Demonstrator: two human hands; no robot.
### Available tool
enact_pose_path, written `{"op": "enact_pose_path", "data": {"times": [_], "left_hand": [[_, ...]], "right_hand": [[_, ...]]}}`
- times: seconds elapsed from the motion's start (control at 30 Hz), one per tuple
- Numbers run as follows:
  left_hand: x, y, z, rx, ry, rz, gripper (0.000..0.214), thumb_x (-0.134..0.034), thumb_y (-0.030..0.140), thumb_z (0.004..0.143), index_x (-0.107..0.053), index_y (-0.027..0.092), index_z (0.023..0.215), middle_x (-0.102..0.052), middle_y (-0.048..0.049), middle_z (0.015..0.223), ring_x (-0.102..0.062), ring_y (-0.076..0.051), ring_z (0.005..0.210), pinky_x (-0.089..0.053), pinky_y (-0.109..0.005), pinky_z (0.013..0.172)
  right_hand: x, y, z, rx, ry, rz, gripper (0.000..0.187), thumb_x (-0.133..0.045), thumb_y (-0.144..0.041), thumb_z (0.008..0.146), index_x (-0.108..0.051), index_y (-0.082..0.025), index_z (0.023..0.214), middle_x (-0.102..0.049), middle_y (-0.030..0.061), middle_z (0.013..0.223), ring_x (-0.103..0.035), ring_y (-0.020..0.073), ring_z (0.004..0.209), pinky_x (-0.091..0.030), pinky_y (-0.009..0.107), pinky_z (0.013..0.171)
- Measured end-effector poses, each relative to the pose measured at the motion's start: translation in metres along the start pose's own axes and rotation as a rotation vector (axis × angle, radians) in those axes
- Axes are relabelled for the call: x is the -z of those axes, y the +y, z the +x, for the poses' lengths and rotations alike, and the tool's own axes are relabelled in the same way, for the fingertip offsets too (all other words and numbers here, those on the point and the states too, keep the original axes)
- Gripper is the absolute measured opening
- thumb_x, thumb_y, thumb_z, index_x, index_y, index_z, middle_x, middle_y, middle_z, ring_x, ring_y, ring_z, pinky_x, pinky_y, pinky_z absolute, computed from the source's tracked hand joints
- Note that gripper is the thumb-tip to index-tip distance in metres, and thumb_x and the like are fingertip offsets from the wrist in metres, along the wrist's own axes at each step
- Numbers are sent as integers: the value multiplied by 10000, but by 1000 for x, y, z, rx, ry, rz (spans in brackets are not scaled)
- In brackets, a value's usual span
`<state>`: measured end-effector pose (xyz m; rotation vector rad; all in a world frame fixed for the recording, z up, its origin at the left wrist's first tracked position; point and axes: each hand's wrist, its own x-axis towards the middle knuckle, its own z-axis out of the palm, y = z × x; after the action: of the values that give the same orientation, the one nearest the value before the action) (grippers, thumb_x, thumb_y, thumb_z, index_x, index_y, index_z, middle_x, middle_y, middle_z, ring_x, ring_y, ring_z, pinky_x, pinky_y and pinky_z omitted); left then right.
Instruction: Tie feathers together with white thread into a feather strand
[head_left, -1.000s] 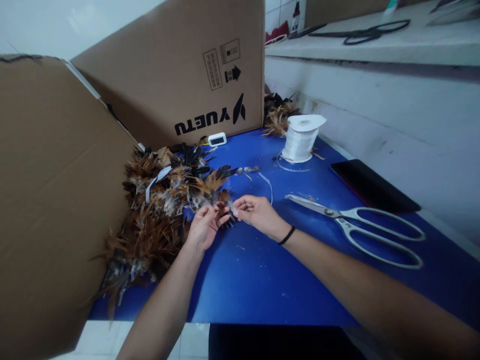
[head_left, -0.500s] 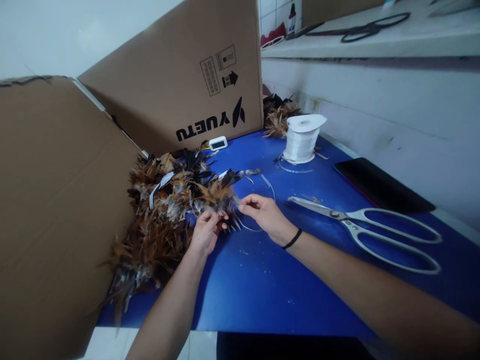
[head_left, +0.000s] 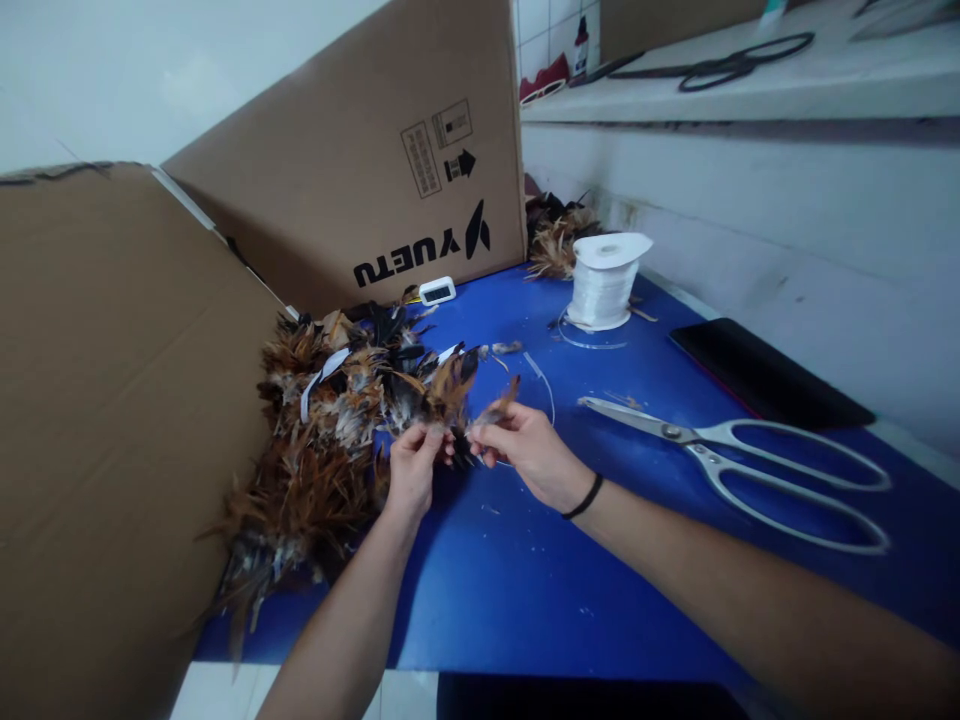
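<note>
Closed in a pinch, my left hand (head_left: 417,462) holds a small bunch of brown and black feathers (head_left: 448,388) by its lower end. Just to its right, my right hand (head_left: 529,450), with a black band at the wrist, pinches a brown-tipped feather (head_left: 501,402). The fingertips of both hands almost meet. Beside and behind my left hand lies a large heap of brown, black and grey feathers (head_left: 307,480), with a white strip (head_left: 322,378) across its upper part. A thin clear ribbon (head_left: 541,380) curves on the table behind my right hand.
Large silver scissors (head_left: 697,435) lie right of my right hand on the blue table (head_left: 525,590). Farther back stand a white ribbon spool (head_left: 606,285) and a small white digital device (head_left: 437,291). A black phone-like slab (head_left: 769,370) lies near the wall. Cardboard (head_left: 360,150) rises behind and left.
My right hand has taken hold of a brown-tipped feather, which now stands up from its fingers. Both hands stay close together, and the left keeps the feather bunch.
</note>
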<state>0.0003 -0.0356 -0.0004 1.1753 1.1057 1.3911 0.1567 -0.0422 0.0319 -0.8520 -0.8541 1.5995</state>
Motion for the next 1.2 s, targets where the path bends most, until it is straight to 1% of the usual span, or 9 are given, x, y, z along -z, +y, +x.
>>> {"op": "enact_pose_path", "data": {"times": [0.1, 0.27, 0.47, 0.67, 0.8, 0.9, 1.03, 1.1, 1.2], "left_hand": [[-1, 0, -3, -118, -14, 145, 227, -640, 352, 765, -630, 160, 644, -568, 10, 584, -507, -98, 523, -415, -211, 504], [-5, 3, -9, -174, -46, 216, 225, -612, 336, 790, -621, 171, 637, -558, 7, 595, -503, -104, 533, -410, -219, 525], [-10, 2, -12, -121, -47, 141, 222, -621, 361, 781, -621, 170, 667, -543, 19, 538, -488, -101, 486, -404, -217, 504], [-11, 1, -13, -110, -36, 123, 219, -616, 361, 786, -608, 170, 679, -538, 23, 527, -487, -101, 485, -404, -218, 502], [-12, 2, -13, -110, -62, 115, 248, -602, 371, 797, -581, 165, 660, -528, 26, 530, -476, -93, 487, -392, -209, 504], [-12, 3, -12, -86, -72, 76, 261, -621, 386, 778, -575, 164, 649, -523, 34, 531, -465, -84, 477, -381, -202, 493], [-12, 2, -11, -54, -99, 40, 268, -646, 397, 756, -580, 158, 653, -519, 36, 518, -460, -80, 467, -377, -199, 483], [-11, 2, -10, -50, -122, 24, 275, -644, 398, 759, -574, 156, 649, -512, 36, 508, -453, -78, 460, -375, -200, 482], [-12, 2, -11, -39, -141, 14, 277, -635, 388, 771, -571, 150, 643, -516, 29, 498, -456, -79, 458, -378, -203, 487]], "right_hand": [[-3, 4, -2, 42, -29, -41, 211, -709, -228, 566, -517, -166, 628, -592, -16, 531, -534, 101, 467, -391, 216, 416], [-6, 5, -6, 104, -24, -174, 187, -674, -225, 588, -492, -182, 590, -553, -49, 486, -472, 74, 419, -380, 206, 416], [-6, 12, -4, 160, 90, -268, 126, -616, -204, 608, -492, -185, 593, -525, -55, 503, -462, 76, 443, -388, 213, 451], [-5, 19, -2, 175, 122, -296, 118, -622, -219, 616, -513, -177, 607, -545, -39, 533, -478, 87, 460, -408, 226, 476], [-4, 24, -3, 250, 96, -403, 67, -613, -204, 648, -566, -165, 676, -599, -11, 594, -537, 117, 544, -441, 237, 536], [-2, 23, -5, 336, 33, -528, 68, -587, -207, 709, -606, -162, 758, -638, 6, 683, -571, 128, 618, -459, 246, 595], [4, 15, -7, 541, -146, -673, 123, -564, -177, 777, -658, -199, 853, -650, 8, 753, -597, 141, 731, -471, 282, 713], [8, 10, -7, 629, -212, -676, 145, -544, -196, 821, -679, -220, 870, -649, 12, 770, -600, 135, 735, -468, 283, 731], [14, 4, -8, 682, -314, -642, 183, -510, -238, 866, -687, -224, 909, -648, 19, 787, -600, 124, 706, -467, 264, 700]]}}
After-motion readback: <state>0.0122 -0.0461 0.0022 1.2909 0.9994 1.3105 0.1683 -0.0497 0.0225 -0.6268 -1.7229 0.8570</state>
